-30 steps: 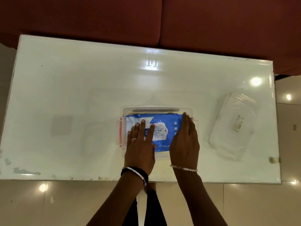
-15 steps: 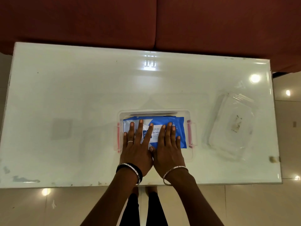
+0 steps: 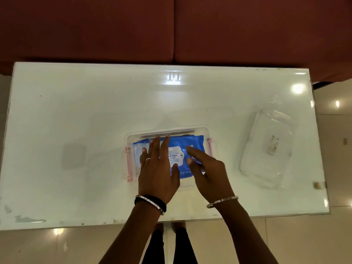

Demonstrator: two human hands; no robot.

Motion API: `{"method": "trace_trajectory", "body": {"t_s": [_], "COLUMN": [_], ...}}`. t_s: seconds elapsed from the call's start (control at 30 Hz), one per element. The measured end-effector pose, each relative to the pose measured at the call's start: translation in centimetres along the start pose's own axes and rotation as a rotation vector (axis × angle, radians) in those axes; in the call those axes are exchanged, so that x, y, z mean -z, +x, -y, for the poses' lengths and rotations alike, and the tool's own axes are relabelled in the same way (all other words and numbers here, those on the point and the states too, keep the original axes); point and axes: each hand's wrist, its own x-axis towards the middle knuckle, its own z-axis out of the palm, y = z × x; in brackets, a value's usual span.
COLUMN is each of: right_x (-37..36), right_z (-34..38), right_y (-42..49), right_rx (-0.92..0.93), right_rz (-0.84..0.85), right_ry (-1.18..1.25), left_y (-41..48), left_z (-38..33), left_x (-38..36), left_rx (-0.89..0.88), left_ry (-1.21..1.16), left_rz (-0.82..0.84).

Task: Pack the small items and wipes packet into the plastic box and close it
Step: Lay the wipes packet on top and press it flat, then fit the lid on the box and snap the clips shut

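Observation:
A clear plastic box [image 3: 206, 133] with pink side latches sits in the middle of the white table [image 3: 76, 115]. A blue wet wipes packet [image 3: 194, 143] lies flat inside it. My left hand [image 3: 158, 168] rests palm down on the packet's left half, fingers spread. My right hand [image 3: 207, 170] hovers over the box's right part, fingers apart, tips near the packet's white label. Neither hand holds anything. Small items under the packet are hidden. The box's clear lid [image 3: 266, 147] lies on the table to the right, apart from the box.
A red sofa [image 3: 171, 29] runs along the table's far edge. Tiled floor [image 3: 339, 149] shows to the right and in front. The table's near edge [image 3: 95, 223] is just below my wrists.
My right hand has lifted off the packet and shifted right, no longer pressed beside the left hand. My left hand has slid further up over the packet. The box and lid stay put.

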Motion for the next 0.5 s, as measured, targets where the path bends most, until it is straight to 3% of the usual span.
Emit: {"method": "trace_trajectory", "body": {"t_s": [0.07,0.2,0.37,0.5], "right_x": [1.6,5.0,7.9,9.0], "right_z": [-0.5,-4.4,-11.4,-15.7], "right_y": [-0.8,-2.3,-3.6,-4.0], "right_rx": [-0.03,-0.348,-0.815,-1.158], "right_rz": [-0.234,-0.551,-0.82,-0.821], "right_ry": [0.096,0.244,0.249,0.283], "left_y": [-0.1,1.7,6.6,10.7], "left_z": [-1.9,-6.4,-11.7,-14.6], "left_x": [0.4,0.6,-1.6,-5.3], "left_rx": [-0.065,-0.204,-0.323,-0.445], "left_ry": [-0.044,-0.139,-0.133,0.098], "left_rz": [-0.124,-0.251,-0.153,0.049]}}
